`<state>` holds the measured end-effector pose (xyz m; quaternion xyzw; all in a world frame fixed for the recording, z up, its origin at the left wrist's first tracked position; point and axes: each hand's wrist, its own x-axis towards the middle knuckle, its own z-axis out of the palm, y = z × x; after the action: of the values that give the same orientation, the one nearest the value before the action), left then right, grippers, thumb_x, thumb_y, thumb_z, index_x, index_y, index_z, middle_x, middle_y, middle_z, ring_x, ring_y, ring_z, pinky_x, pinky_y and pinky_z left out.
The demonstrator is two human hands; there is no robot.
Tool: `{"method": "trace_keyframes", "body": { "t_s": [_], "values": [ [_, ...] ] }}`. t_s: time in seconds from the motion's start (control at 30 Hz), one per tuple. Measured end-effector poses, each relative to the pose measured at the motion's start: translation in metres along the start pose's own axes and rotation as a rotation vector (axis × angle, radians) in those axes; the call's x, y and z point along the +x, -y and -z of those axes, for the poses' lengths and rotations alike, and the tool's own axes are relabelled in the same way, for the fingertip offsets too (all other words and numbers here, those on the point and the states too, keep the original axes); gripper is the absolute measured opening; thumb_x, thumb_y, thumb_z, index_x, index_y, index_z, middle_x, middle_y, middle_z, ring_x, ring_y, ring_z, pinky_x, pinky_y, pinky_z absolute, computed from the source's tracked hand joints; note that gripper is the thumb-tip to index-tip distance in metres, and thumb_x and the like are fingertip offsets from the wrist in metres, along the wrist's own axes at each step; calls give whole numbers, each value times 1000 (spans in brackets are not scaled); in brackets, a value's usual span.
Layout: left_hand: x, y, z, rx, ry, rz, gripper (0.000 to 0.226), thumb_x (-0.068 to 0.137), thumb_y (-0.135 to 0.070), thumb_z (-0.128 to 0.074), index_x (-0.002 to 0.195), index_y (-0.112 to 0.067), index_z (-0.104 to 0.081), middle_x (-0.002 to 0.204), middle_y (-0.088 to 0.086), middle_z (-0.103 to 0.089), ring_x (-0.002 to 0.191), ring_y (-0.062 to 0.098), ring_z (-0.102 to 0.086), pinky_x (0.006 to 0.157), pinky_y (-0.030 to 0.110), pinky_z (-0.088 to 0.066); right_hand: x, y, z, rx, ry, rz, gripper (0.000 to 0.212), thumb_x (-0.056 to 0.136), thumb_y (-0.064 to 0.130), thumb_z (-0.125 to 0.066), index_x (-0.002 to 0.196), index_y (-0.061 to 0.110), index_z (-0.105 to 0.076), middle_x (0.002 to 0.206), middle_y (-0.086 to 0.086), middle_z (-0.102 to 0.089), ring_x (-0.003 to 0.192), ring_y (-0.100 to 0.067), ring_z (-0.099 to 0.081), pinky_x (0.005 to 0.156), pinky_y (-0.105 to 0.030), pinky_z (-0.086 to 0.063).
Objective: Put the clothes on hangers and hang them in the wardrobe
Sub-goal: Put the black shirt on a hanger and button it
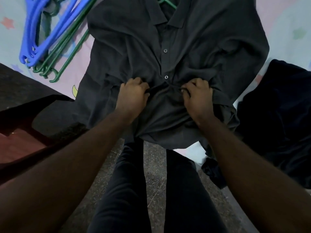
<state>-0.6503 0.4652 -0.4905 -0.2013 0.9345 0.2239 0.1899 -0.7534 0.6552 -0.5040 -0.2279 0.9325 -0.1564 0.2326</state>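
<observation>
A dark grey button-up shirt (193,52) lies spread face up on the bed, collar at the far end. A green hanger (166,2) pokes out of its neck opening at the top edge. My left hand (132,96) grips bunched fabric left of the button placket. To the right of the placket, my right hand (196,96) grips the cloth too. Both hands sit just below the lowest visible button (166,77), with the lower shirt gathered under them.
Blue hangers (38,32) and green hangers (64,47) lie piled at the upper left on the pastel bedsheet (286,19). A dark navy garment (277,118) lies on the right. A dark wooden piece of furniture (20,115) stands at left. My legs are on a speckled floor (154,169).
</observation>
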Motion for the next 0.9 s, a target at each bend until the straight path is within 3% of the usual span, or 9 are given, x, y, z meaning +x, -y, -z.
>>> {"method": "trace_keyframes", "body": {
  "t_s": [0.13,0.2,0.3,0.4,0.47,0.57,0.67,0.83,0.9],
  "values": [
    [-2,1,19,-99,-146,67,17,93,-17,-56,103,-8,-67,101,12,-65,96,32,-60,89,42,-42,8,11,28,22,-30,-38,23,94,24,-58,107,12,-73,106,-13,-62,104,-32,-55,93,-44,-41],
    [-2,-1,39,-183,-191,78,15,88,-14,-59,100,-8,-67,99,13,-66,92,32,-62,81,37,-44,13,16,50,107,-3,-37,22,94,22,-60,107,9,-72,106,-13,-66,101,-29,-60,92,-37,-44],
    [-15,-11,84,-311,-424,22,19,81,-10,-62,99,-8,-68,97,8,-62,86,20,-59,70,29,-44,9,30,93,210,-24,-41,20,93,20,-64,105,6,-71,105,-10,-70,98,-24,-62,87,-22,-40],
    [-45,-39,115,-427,-566,23,20,80,-4,-63,99,-8,-67,93,0,-58,80,5,-52,69,14,-37,-17,59,131,342,-205,-16,15,94,16,-63,99,5,-70,98,-7,-70,92,-18,-61,82,-17,-37],
    [-62,-61,112,-569,-543,117,24,79,-1,-65,102,-8,-67,92,0,-60,77,0,-52,71,11,-41,-36,80,134,411,-119,-89,14,94,16,-62,93,4,-69,90,-5,-69,85,-15,-60,78,-23,-41],
    [-82,-91,101,-803,-416,292,25,80,3,-65,102,-7,-69,97,5,-69,84,4,-61,82,22,-51,-60,108,128,734,107,-306,18,92,17,-63,81,2,-66,76,-11,-69,72,-15,-60,68,-43,-49],
    [-91,-113,107,-1129,-208,457,26,87,0,-60,111,-8,-67,106,7,-69,99,12,-66,89,24,-52,-71,126,131,947,137,-495,11,92,14,-63,90,8,-72,84,-9,-74,85,-24,-71,80,-45,-56],
    [-88,-115,127,-1582,-54,681,20,95,-11,-58,110,-3,-69,105,16,-72,100,24,-68,86,33,-56,-70,138,151,817,104,-406,11,91,16,-63,84,8,-68,80,-6,-71,79,-23,-69,74,-43,-58],
    [-86,-116,138,-1704,6,730,18,94,-10,-60,104,2,-69,99,18,-72,91,25,-70,75,30,-57,-68,142,157,753,119,-346,12,88,18,-66,79,9,-67,77,-3,-71,76,-21,-68,73,-44,-57]
  ]
}}
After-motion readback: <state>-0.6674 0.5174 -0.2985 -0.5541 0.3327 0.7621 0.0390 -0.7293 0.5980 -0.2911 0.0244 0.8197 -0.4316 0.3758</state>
